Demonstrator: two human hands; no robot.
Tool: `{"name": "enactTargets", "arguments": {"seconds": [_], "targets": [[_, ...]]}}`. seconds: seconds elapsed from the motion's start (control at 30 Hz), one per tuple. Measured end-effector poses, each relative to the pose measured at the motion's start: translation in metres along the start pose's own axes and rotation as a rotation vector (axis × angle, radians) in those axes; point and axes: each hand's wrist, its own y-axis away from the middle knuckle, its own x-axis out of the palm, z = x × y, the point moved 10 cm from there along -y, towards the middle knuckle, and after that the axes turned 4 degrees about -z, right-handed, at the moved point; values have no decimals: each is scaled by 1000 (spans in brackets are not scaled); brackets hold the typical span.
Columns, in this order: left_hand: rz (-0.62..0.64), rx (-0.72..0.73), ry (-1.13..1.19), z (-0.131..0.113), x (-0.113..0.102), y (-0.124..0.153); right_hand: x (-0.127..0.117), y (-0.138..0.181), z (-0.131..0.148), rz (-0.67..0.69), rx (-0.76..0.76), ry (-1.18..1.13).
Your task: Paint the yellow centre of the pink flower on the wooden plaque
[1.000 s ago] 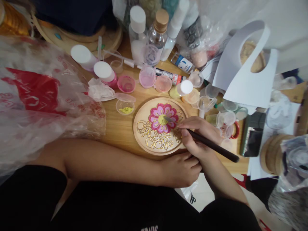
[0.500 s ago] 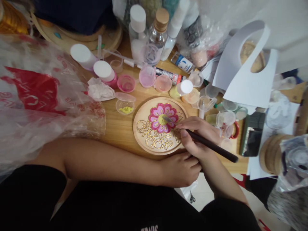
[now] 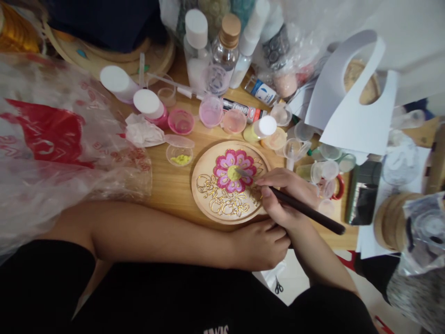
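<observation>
A round wooden disc (image 3: 208,169) lies on the table, bearing a pink flower with a yellow-green centre (image 3: 233,173) and gold outlines below it. My right hand (image 3: 288,197) is closed on a dark-handled tool (image 3: 308,211) whose metal tip rests at the flower's centre. My left hand (image 3: 262,243) lies curled at the disc's near edge, under my right wrist, its forearm stretched across the table front; nothing shows in it.
Small cups of pink paint (image 3: 181,121), a cup of yellow-green paste (image 3: 180,157), white-capped bottles (image 3: 149,104), a glue tube (image 3: 243,109) and a cork-topped bottle (image 3: 225,44) crowd the back. A plastic bag (image 3: 52,139) fills the left. White paper (image 3: 351,102) and a dark phone (image 3: 361,195) lie right.
The tool tip has shifted very slightly over the flower's centre; both hands otherwise keep their places.
</observation>
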Motion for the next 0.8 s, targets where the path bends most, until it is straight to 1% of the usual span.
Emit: {"name": "enactTargets", "arguments": {"seconds": [0.1, 0.3, 0.53, 0.8], "targets": [[0, 2, -1, 0, -1, 0, -1, 0, -2, -12, 21, -9], [-31, 6, 10, 1, -5, 0, -3, 1, -2, -38, 15, -32], [-75, -12, 17, 2, -7, 0, -2, -1, 4, -16, -21, -26], [-70, -14, -5, 1, -8, 0, -2, -1, 4, -37, -23, -23]]}}
